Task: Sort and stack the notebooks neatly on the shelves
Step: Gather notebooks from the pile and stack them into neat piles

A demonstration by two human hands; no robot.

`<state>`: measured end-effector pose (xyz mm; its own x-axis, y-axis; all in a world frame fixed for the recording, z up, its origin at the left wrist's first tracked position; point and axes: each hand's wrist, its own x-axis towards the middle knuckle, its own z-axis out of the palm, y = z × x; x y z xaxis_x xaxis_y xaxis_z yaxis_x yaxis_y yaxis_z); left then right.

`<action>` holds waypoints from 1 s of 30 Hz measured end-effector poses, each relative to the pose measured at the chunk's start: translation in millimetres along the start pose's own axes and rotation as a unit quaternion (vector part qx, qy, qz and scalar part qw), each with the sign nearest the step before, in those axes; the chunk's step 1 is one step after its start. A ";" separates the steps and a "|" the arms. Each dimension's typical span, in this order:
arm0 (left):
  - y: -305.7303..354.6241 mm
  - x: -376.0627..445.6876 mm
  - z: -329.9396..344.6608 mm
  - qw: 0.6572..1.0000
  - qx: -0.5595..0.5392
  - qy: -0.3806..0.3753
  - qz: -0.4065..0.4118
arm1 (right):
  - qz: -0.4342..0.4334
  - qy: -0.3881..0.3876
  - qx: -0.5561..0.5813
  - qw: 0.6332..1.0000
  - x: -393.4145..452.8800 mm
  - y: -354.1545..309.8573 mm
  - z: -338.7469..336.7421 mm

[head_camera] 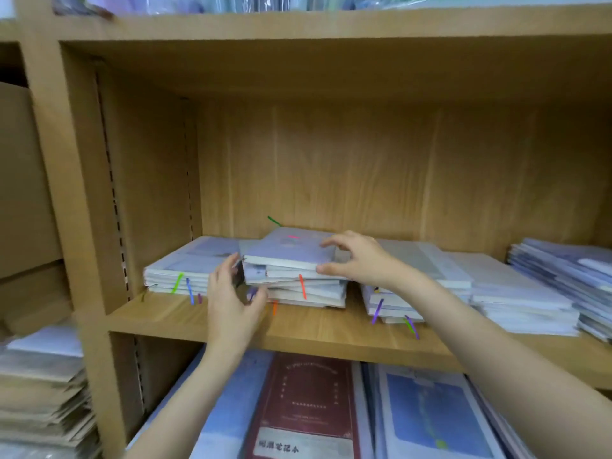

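Observation:
An untidy middle stack of pale notebooks [298,286] with coloured ribbon markers lies on the wooden shelf [331,329]. My right hand [357,258] grips the right end of the top notebook [284,251], thumb under its edge and fingers over the cover. At the stack's left side, my left hand [231,296] has its fingers up along the edges and its thumb near the lower books. A flat left stack [185,266] and a right stack [414,279] flank it.
More notebook piles [563,279] fill the shelf's right end. The shelf below holds a dark red notebook [308,405] and blue-covered ones [430,415]. Brown paper stacks [39,392] sit in the left bay. The upright side panel [82,193] bounds the left.

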<state>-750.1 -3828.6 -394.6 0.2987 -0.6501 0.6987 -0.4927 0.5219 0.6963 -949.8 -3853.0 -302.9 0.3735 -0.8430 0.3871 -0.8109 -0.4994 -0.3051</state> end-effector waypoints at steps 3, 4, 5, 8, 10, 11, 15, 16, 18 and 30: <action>-12.3 5.4 -12.6 0.994 -0.066 -0.041 -0.078 | -0.012 -0.057 -0.041 0.997 14.3 -12.0 18.5; -14.4 8.1 -15.5 0.993 -0.072 -0.052 -0.077 | -0.012 -0.065 -0.057 0.996 17.2 -13.7 22.3; -15.5 11.4 -18.4 0.992 -0.075 -0.065 -0.074 | -0.009 -0.068 -0.068 0.995 18.7 -14.6 24.4; -14.7 22.6 -22.9 0.986 -0.070 -0.131 -0.082 | -0.008 -0.067 -0.102 0.992 22.5 -14.6 23.1; -16.2 30.1 -23.6 0.982 -0.055 -0.152 -0.095 | -0.011 -0.084 -0.120 0.989 26.4 -14.9 17.8; -16.6 32.7 -23.3 0.983 -0.045 -0.151 -0.091 | -0.004 -0.095 -0.122 0.988 28.2 -14.3 14.6; -13.7 29.6 -16.6 0.984 0.033 -0.173 -0.008 | 0.068 -0.154 -0.093 0.981 33.6 -5.1 5.4; -12.3 27.9 -15.1 0.984 0.030 -0.174 -0.001 | 0.075 -0.156 -0.084 0.981 33.8 -3.5 4.6; -13.6 26.5 -14.5 0.986 -0.002 -0.165 -0.028 | 0.075 -0.142 -0.077 0.984 33.9 -1.9 4.3; -15.1 35.9 -26.0 0.962 -0.152 -0.155 -0.168 | 0.151 0.058 0.236 0.958 32.8 12.7 6.2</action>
<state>-710.7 -3845.5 -375.8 0.1176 -0.9189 0.3765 -0.1358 0.3607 0.9227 -945.1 -3888.3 -299.5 0.0784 -0.9490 0.3052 -0.5694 -0.2940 -0.7677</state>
